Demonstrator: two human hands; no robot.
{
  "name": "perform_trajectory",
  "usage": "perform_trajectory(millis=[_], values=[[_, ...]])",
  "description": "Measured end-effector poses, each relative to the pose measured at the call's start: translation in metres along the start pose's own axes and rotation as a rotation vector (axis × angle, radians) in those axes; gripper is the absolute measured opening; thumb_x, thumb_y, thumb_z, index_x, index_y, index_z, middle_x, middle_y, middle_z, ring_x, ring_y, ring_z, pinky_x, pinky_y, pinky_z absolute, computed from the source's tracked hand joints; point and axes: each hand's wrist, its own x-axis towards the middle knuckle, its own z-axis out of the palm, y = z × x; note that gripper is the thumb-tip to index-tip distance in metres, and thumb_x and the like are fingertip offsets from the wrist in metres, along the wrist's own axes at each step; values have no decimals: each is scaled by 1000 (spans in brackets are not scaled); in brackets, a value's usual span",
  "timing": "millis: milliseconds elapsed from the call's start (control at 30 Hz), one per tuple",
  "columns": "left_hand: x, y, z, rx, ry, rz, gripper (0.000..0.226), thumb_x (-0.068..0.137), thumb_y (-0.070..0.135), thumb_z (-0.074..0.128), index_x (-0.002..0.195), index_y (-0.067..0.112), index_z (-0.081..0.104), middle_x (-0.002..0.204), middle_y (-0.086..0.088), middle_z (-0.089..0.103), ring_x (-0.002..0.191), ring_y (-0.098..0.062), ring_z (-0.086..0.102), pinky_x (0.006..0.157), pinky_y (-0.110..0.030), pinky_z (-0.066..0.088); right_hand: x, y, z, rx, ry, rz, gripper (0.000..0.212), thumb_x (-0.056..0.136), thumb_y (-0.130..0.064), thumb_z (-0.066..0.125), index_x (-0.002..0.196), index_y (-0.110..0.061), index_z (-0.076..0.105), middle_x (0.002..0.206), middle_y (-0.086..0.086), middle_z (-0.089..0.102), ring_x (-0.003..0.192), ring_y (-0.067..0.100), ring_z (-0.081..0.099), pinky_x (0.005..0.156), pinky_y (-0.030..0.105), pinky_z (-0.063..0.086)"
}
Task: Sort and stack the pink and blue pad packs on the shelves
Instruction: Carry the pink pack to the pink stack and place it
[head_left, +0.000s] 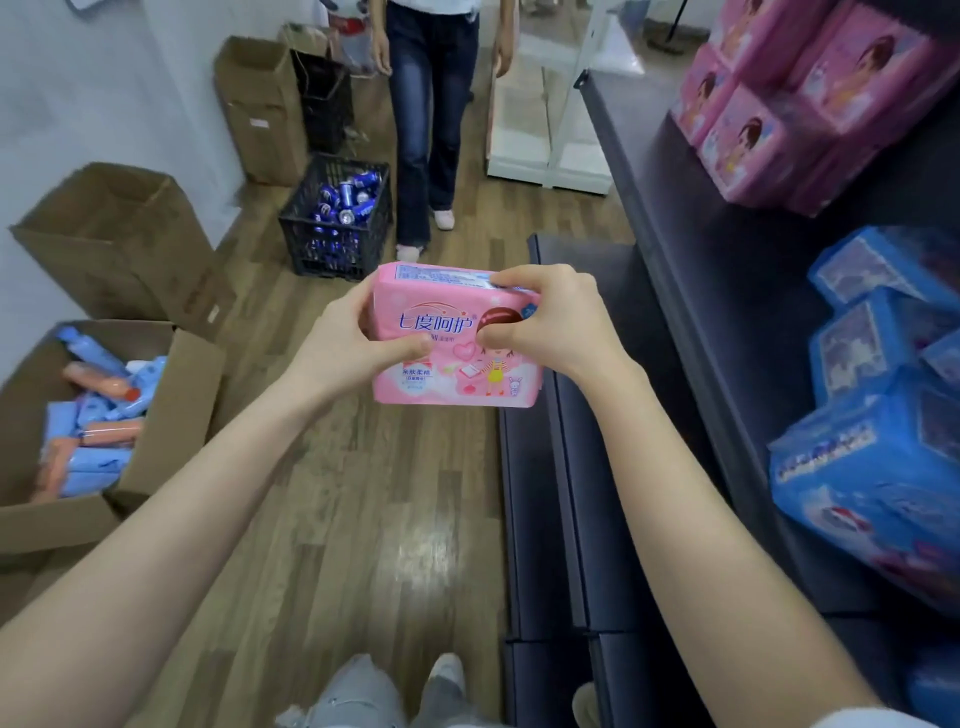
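A pink pad pack (447, 374) with a cartoon girl and blue lettering is held in front of me over the wooden floor. My left hand (348, 343) grips its left side, thumb on the front. My right hand (550, 322) grips its top right corner. Both are shut on it. To the right stands a dark shelf unit (670, 291). Pink packs (769, 104) are stacked on its upper shelf, blue packs (878, 395) on the shelf below.
An open cardboard box (171, 415) at lower left holds several blue and orange packs. Two more boxes (119, 234) stand along the wall. A black crate (337, 218) of blue cans sits ahead, with a person in jeans (431, 119) beside it.
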Motion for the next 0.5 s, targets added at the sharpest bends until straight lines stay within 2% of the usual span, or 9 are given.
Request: perform_trajectory(millis=[100, 200, 333, 433, 500], values=[[14, -3, -4, 1, -2, -17, 73, 52, 34, 77, 120, 29, 54, 87, 21, 70, 79, 3, 65, 68, -11, 50, 15, 3, 2, 21, -12, 2, 53, 67, -22, 78, 118, -18, 63, 112, -1, 62, 95, 15, 61, 85, 33, 52], [30, -7, -7, -6, -8, -33, 65, 48, 41, 75, 110, 38, 55, 88, 19, 71, 79, -1, 67, 69, -14, 52, 31, 3, 4, 20, -20, 4, 52, 68, -21, 78, 118, -17, 63, 112, 0, 62, 95, 16, 62, 84, 34, 53], [58, -17, -17, -10, -13, -46, 65, 48, 39, 77, 110, 37, 55, 87, 20, 71, 79, -1, 67, 70, -15, 52, 58, -1, 8, 12, -32, 24, 52, 69, -21, 78, 119, -17, 63, 107, -3, 60, 94, 15, 62, 83, 34, 54], [88, -23, -28, -13, -43, -46, 69, 48, 40, 76, 113, 35, 55, 95, 12, 71, 87, -8, 68, 75, -23, 54, 83, -5, 14, 1, -14, 50, 53, 69, -21, 78, 119, -18, 63, 99, -7, 56, 93, 15, 63, 83, 34, 54], [111, -25, -38, -10, -59, -39, 68, 53, 32, 77, 116, 32, 54, 97, 10, 70, 86, -7, 68, 76, -24, 54, 103, -10, 17, -3, 1, 74, 53, 69, -21, 78, 120, -18, 62, 95, -8, 53, 90, 13, 63, 82, 32, 54]])
